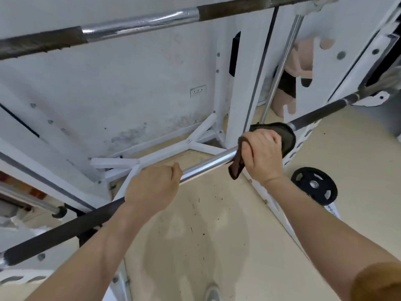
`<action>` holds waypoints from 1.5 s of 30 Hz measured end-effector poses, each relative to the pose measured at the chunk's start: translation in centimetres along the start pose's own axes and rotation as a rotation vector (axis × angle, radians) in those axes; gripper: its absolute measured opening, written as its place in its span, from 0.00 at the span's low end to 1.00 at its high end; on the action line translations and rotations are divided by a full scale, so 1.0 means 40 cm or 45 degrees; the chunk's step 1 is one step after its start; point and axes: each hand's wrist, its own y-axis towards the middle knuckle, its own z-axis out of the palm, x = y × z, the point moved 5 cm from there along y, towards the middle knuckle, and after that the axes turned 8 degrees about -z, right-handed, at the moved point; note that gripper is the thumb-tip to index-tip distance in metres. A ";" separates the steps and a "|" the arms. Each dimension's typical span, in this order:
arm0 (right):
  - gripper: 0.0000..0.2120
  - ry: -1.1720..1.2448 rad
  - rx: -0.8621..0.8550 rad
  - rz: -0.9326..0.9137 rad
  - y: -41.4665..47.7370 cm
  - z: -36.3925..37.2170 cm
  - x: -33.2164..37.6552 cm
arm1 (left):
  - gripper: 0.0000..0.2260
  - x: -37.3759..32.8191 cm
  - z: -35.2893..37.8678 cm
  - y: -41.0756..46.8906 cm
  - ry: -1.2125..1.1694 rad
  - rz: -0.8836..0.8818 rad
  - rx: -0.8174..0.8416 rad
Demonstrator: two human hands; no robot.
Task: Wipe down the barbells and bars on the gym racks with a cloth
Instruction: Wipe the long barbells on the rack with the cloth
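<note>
A long barbell [206,165] with a chrome middle and dark grip sections runs diagonally from lower left to upper right across the white rack. My left hand [152,187] grips the bar where chrome meets the dark section. My right hand [262,157] grips a dark brown cloth [236,170] wrapped round the chrome part further right; a loose end of the cloth hangs below the bar. A second bar [138,25] with chrome and dark sections crosses overhead at the top of the view.
White rack uprights [243,83] and floor braces [165,153] stand behind the bar by a stained white wall. A black weight plate [314,185] lies on the beige floor at right. Another bar end [58,211] pokes in at left. A person stands beyond the rack [288,83].
</note>
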 end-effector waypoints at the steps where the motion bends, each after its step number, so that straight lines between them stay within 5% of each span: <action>1: 0.15 0.043 -0.050 0.149 0.005 0.003 0.005 | 0.14 0.014 0.007 0.014 -0.218 -0.122 0.108; 4: 0.14 0.187 -0.192 0.442 0.003 0.024 0.129 | 0.19 -0.015 0.001 0.058 -0.654 -0.294 0.374; 7: 0.14 0.193 -0.106 -0.049 -0.030 0.060 0.273 | 0.20 -0.060 0.010 0.136 -0.645 -0.202 0.285; 10: 0.17 0.079 -0.027 -0.341 0.007 0.045 0.123 | 0.10 -0.069 -0.004 0.123 -0.376 0.005 0.121; 13: 0.15 -0.047 0.045 -0.059 0.042 0.010 -0.092 | 0.26 -0.079 0.001 0.130 -0.303 -0.019 0.032; 15: 0.14 0.001 -0.024 0.141 0.050 0.006 -0.150 | 0.23 -0.095 0.013 0.106 -0.159 0.020 -0.065; 20: 0.16 0.290 -0.297 0.760 0.034 0.032 0.001 | 0.30 -0.096 0.002 0.100 -0.033 0.123 -0.071; 23: 0.13 0.254 -0.156 0.424 -0.028 0.065 0.215 | 0.14 -0.073 0.025 0.127 -0.313 -0.177 0.120; 27: 0.14 0.126 0.000 0.033 -0.026 0.044 0.178 | 0.16 -0.090 0.022 0.164 -0.560 -0.029 0.407; 31: 0.17 0.190 -0.141 0.699 0.034 0.006 -0.063 | 0.17 -0.135 0.003 0.165 -0.430 0.163 0.262; 35: 0.24 0.532 -0.370 1.141 0.031 0.043 -0.025 | 0.07 -0.205 -0.002 0.180 -0.436 0.239 0.119; 40: 0.20 1.103 -0.478 1.532 -0.041 0.100 0.103 | 0.14 -0.269 -0.007 0.214 -0.655 0.318 0.336; 45: 0.17 1.328 -0.744 1.875 0.016 0.096 -0.092 | 0.16 -0.290 0.000 0.233 -0.570 0.165 0.528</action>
